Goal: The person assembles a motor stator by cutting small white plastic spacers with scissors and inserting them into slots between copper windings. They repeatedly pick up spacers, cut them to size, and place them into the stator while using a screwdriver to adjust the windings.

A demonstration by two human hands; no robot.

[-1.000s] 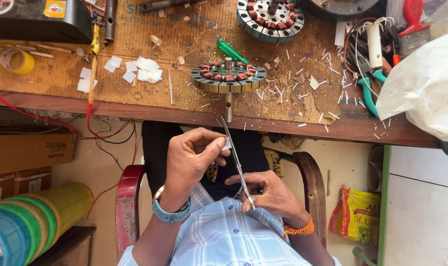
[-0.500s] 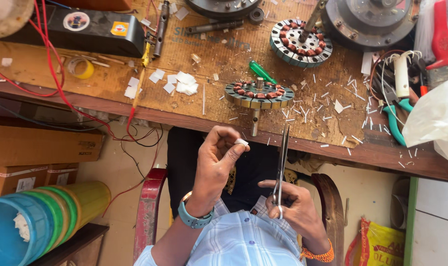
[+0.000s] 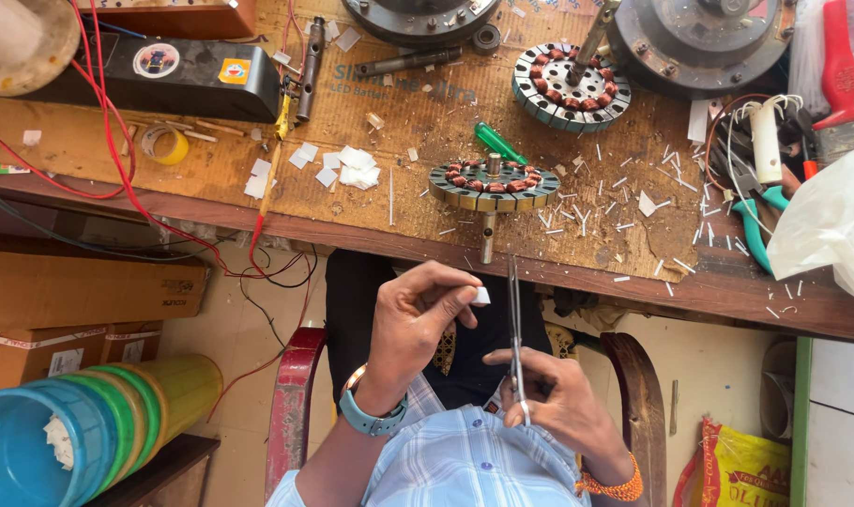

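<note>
My left hand [image 3: 416,324] pinches a small white paper piece [image 3: 481,296] between thumb and fingertips, just left of the scissors. My right hand [image 3: 560,402] grips the handles of a pair of long thin scissors [image 3: 514,324], whose blades point up toward the workbench edge. Both hands hover over my lap, below the wooden workbench [image 3: 211,169]. A round motor stator with copper windings [image 3: 494,184] lies on the bench right above the hands, a green-handled tool [image 3: 498,143] beside it. Cut white paper pieces [image 3: 347,169] lie to its left.
A second stator [image 3: 571,86] and two round motor housings [image 3: 699,38] lie further back. A black box with red wires [image 3: 178,77], a tape roll [image 3: 168,143], teal pliers [image 3: 757,218] and a white plastic bag [image 3: 835,225] crowd the bench. Cardboard boxes [image 3: 89,291] and stacked coloured buckets [image 3: 89,427] stand at left.
The view has shifted so the bench sits more to the right. The scissors have swung from a slant to nearly upright, and my left hand holds the paper piece close to the blades.
</note>
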